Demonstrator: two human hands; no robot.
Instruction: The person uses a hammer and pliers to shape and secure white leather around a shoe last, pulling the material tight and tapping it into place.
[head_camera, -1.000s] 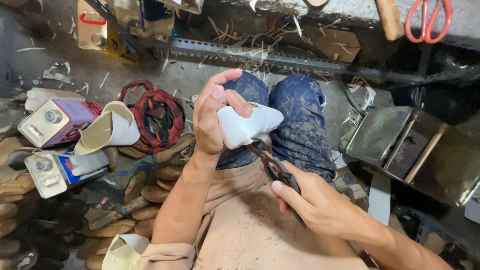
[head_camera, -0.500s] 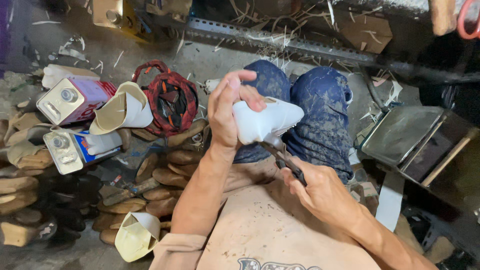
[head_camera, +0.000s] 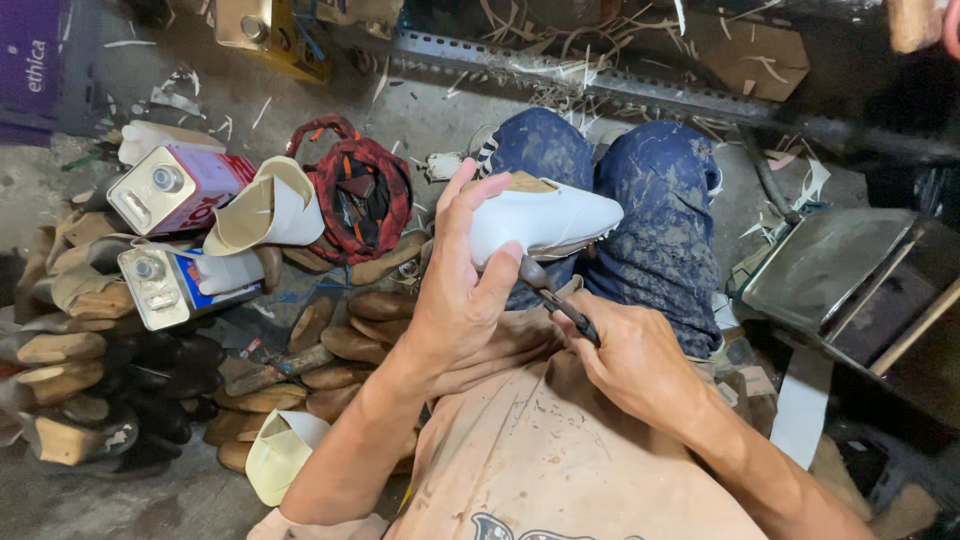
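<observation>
White shoe: a smooth, pale upper (head_camera: 545, 222) with a pointed toe aimed right and a tan lining showing at the top edge; held above the person's lap, over the knees in blue mottled trousers (head_camera: 655, 215).
Left hand: left hand (head_camera: 462, 290) wraps the heel end of the shoe from below and behind, fingers spread up over its back, thumb pressed to its underside; grasping firmly.
Pincers: dark metal pincers (head_camera: 555, 292), jaws meeting the lower edge of the shoe just right of the left thumb, handles running down-right into the other hand.
Right hand: right hand (head_camera: 625, 360) clenched round the pincer handles, below and right of the shoe, close to the left hand but not touching the shoe itself.
Apron: stained beige cloth (head_camera: 570, 450) covers the lap under both forearms.
Left floor: heap of brown wooden lasts (head_camera: 355, 340), rounded and worn; two rectangular metal cans (head_camera: 165, 190), lying on their sides; a cream shoe upper (head_camera: 270, 210), curled open; a red-and-black checked bag (head_camera: 360, 190) just beside it.
Right side: dull metal tray (head_camera: 825, 265), tilted, well apart from the hands.
Far edge: perforated steel rail (head_camera: 560, 75) with pale shavings scattered along it.
Obstruction: left fingers hide the shoe's heel; the pincer tips are partly hidden under the sole edge.
</observation>
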